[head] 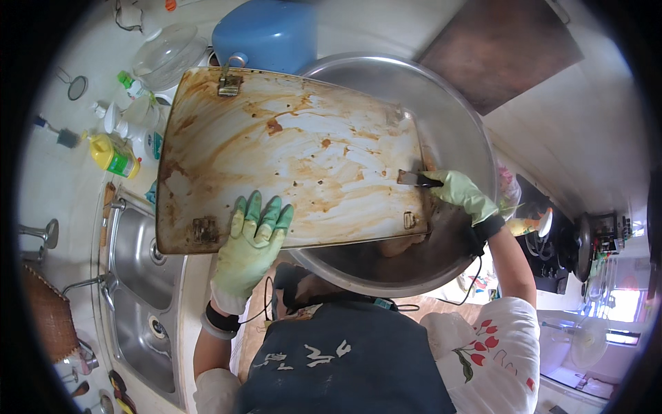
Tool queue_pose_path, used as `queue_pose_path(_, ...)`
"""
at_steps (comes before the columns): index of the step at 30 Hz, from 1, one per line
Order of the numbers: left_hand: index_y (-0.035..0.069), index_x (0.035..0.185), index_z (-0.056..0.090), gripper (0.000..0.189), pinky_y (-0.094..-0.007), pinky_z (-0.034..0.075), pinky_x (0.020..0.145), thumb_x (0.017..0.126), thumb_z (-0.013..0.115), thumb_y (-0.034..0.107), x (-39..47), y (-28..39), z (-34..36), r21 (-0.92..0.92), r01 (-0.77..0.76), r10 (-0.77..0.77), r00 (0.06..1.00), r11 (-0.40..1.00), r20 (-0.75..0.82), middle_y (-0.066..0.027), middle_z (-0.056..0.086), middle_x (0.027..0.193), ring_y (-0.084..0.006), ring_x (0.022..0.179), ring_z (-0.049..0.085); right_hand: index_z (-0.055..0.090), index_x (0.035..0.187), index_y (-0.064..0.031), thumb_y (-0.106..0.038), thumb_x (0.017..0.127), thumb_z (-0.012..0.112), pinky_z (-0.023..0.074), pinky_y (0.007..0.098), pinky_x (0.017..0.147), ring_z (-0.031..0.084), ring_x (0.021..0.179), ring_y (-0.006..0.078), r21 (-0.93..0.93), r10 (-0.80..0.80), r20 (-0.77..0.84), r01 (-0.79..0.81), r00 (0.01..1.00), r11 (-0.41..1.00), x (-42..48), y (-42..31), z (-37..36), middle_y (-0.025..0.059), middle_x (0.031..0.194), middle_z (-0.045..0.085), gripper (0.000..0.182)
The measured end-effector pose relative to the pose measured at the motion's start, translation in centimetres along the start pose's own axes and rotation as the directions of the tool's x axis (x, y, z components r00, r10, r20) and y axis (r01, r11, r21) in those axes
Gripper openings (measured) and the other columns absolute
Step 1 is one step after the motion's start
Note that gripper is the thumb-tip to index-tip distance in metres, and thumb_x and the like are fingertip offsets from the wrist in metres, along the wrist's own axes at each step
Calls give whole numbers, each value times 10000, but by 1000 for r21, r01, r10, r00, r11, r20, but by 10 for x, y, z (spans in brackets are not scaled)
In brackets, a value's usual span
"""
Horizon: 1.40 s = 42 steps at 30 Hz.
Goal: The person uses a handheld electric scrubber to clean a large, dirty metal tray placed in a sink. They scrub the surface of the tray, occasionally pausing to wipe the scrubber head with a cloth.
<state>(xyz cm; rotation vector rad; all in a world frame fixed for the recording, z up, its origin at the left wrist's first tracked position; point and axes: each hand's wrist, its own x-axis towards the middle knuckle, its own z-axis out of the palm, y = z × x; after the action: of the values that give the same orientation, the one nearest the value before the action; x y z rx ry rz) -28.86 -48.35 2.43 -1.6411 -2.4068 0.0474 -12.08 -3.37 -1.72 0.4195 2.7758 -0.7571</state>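
Note:
A large white panel (pixel 310 134), streaked with brown grease, lies across a wide round metal basin (pixel 450 103) and juts past its left rim. Metal fittings (pixel 229 87) sit near its corners. My left hand (pixel 253 243), in a pale green rubber glove, holds the panel's near edge; the fingers are spread on top and the thumb is hidden. Gripped in my gloved right hand (pixel 460 194) is a scraper (pixel 411 178) with a dark handle. Its flat metal blade is over the panel's right end. Dark residue shows in the basin's bottom.
To the left is a double-bowl steel sink (pixel 142 259) with a faucet (pixel 103 284). A yellow bottle (pixel 114 155) and several other bottles stand beyond it. Behind the panel is a blue container (pixel 266 36). A brown board (pixel 501 46) is at upper right, and a stove (pixel 543 243) is at right.

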Motion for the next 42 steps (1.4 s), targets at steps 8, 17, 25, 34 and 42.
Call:
queue_pose_path(8,109,1458,498,505,-519,286,1189,956,498,163,-4,-2,-1,11,-32,32,999,999,12,-107,543,1434,-357,1380,422,628,1345,-192,-313,910,717,558,386,758,698,854,349,92,-300,-133,313,945,945,12,-115,13,182,1044,705,460)
queue_pose_path(17,92,1453,506,465,-504,267,1202,996,441,155,1,2,-2,8,9,-9,1000,1000,22,-107,490,1497,-346,1404,407,610,1359,-161,-295,907,698,550,424,717,686,817,355,-91,-362,-133,353,923,931,39,-203,29,169,956,710,480)
queue_pose_path(25,106,1430,533,529,-501,288,1191,908,493,175,-5,0,-10,-50,25,-28,997,998,-67,-87,536,1452,-314,1386,443,611,1354,-111,-169,864,753,568,383,870,698,998,343,-141,-423,-221,400,879,906,25,-162,6,181,1152,697,513)
queue_pose_path(34,93,1427,532,533,-518,273,1191,915,523,241,-9,-7,-12,-34,11,-12,1000,999,-29,-97,521,1467,-324,1388,434,621,1309,-84,-273,896,706,562,428,757,696,859,374,-90,-447,-327,443,833,892,75,-223,44,191,986,712,461)
queue_pose_path(42,50,1371,564,608,-541,269,1178,880,649,399,-15,-7,-25,-284,66,-88,994,957,-65,-140,527,1447,-351,1400,407,634,1287,-89,-287,926,682,553,423,769,704,853,367,-27,-383,-268,391,884,920,69,-151,4,211,998,709,415)
